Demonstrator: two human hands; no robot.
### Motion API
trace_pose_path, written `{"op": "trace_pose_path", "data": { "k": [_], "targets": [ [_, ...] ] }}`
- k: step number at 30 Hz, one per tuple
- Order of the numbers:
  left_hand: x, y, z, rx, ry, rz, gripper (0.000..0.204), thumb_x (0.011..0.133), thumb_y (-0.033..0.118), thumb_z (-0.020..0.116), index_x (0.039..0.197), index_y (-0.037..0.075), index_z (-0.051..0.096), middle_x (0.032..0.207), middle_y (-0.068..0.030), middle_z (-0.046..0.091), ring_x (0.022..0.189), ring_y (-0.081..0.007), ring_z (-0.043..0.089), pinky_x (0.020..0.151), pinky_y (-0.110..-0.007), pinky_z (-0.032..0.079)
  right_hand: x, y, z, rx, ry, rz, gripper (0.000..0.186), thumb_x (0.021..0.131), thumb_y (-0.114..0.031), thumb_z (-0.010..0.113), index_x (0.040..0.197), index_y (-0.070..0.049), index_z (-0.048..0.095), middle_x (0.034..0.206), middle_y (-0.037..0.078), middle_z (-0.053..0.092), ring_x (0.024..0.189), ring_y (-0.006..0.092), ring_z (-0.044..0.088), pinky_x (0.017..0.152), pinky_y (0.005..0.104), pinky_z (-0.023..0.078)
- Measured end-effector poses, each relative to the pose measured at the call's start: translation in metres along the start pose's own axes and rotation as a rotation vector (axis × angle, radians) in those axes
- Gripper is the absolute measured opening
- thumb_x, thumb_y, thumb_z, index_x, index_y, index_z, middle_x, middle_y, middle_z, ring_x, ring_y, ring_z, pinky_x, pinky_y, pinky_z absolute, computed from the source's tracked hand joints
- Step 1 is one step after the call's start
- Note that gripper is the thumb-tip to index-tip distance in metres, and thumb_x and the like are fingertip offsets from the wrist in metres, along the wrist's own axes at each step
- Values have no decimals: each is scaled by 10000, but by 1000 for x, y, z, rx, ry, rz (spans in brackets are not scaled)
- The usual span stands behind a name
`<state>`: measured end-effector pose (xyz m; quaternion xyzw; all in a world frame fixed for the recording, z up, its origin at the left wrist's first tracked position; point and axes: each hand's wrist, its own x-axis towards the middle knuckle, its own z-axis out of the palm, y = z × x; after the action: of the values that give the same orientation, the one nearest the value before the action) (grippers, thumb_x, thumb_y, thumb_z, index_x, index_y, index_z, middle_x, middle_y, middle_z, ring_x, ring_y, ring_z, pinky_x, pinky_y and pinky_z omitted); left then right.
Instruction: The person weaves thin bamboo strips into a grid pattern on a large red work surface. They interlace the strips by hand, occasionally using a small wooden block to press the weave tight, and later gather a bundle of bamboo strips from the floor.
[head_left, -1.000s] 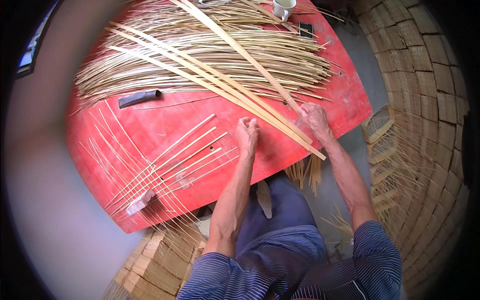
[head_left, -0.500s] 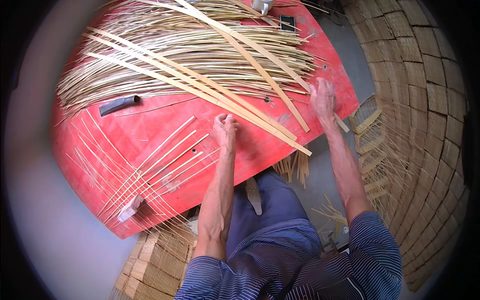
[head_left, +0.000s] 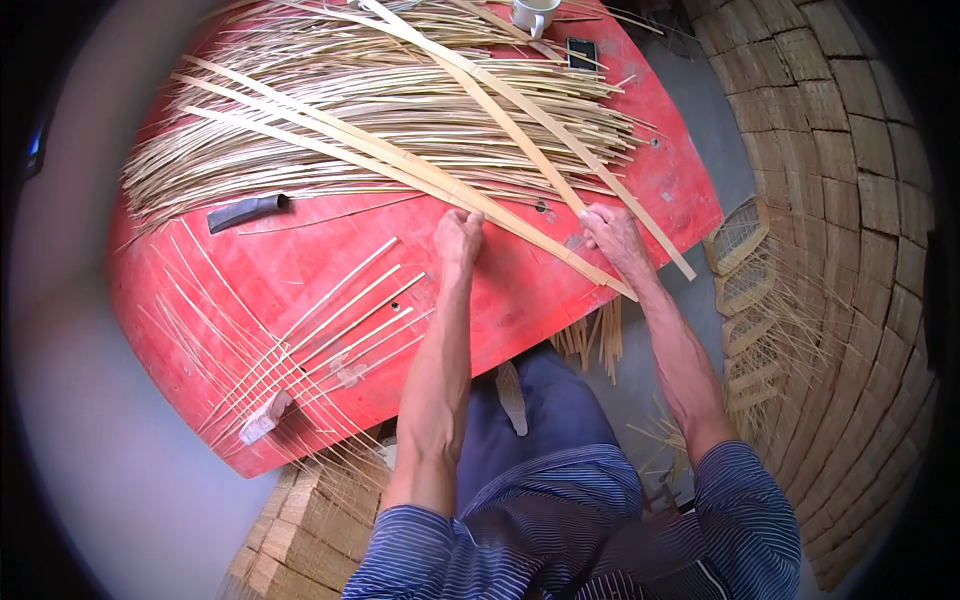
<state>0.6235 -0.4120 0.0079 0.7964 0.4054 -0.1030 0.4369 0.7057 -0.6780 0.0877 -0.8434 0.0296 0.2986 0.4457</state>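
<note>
My right hand (head_left: 612,238) is closed on the near end of a flat, pale bamboo strip (head_left: 505,117) that runs to the far edge of the table. Just right of it lies another long bamboo strip (head_left: 630,205), loose, its end past the table edge. My left hand (head_left: 460,238) is closed, thumb and fingertips at the near edge of a slanting group of bamboo strips (head_left: 400,165). Whether it pinches one of them is hidden. Under these strips, thin split canes (head_left: 390,115) form a wide, thick layer.
On the red table (head_left: 330,230) lie a dark tube (head_left: 248,212) and crossed thin canes (head_left: 290,360) with a stone-like block (head_left: 266,417) on them. A white cup (head_left: 535,15) and a dark flat object (head_left: 581,53) are at the back. Stacked woven pieces (head_left: 830,120) stand right.
My right hand has left the rightmost strip and moved nearer and left onto the neighbouring strip's end. My left hand has come up against the slanting strips, whose near ends now lie closer together.
</note>
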Motion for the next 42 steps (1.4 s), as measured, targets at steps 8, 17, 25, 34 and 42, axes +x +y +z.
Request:
{"op": "trace_pose_path", "data": {
  "k": [8,17,25,34,42],
  "targets": [
    [-29,109,-7,-894,-382,-7,333,978,302,612,1040,-24,602,851,-127,704,704,-200,699,593,-297,558,-53,-8,-11,-16,66,-171,391,937,-211,678,643,-5,525,512,50,434,484,123,366,456,349,320],
    [-51,131,31,-738,-303,-41,426,971,381,638,1095,-26,627,865,-78,671,703,-126,642,621,-260,513,-51,50,-40,-521,230,-110,307,902,-210,694,721,4,567,634,157,582,577,315,573,548,452,405],
    [-24,6,9,-673,124,-205,207,945,161,619,1068,-4,602,841,-52,635,683,-131,633,562,-251,504,-35,54,-4,-483,115,-468,214,808,-130,702,974,-45,596,923,140,604,874,350,587,747,467,488],
    [18,-16,2,-919,-80,-180,194,913,192,703,980,29,621,777,-34,644,626,-97,594,528,-221,463,-40,48,41,-637,109,-575,185,778,-50,688,954,-53,632,826,121,586,785,325,598,688,429,523],
    [-7,-11,-5,-846,-52,-74,135,960,214,649,958,86,607,831,-6,645,694,-81,604,610,-226,491,-8,39,-21,-461,205,-379,75,879,-118,631,877,-48,604,845,147,633,789,348,611,661,451,500]
  ]
}}
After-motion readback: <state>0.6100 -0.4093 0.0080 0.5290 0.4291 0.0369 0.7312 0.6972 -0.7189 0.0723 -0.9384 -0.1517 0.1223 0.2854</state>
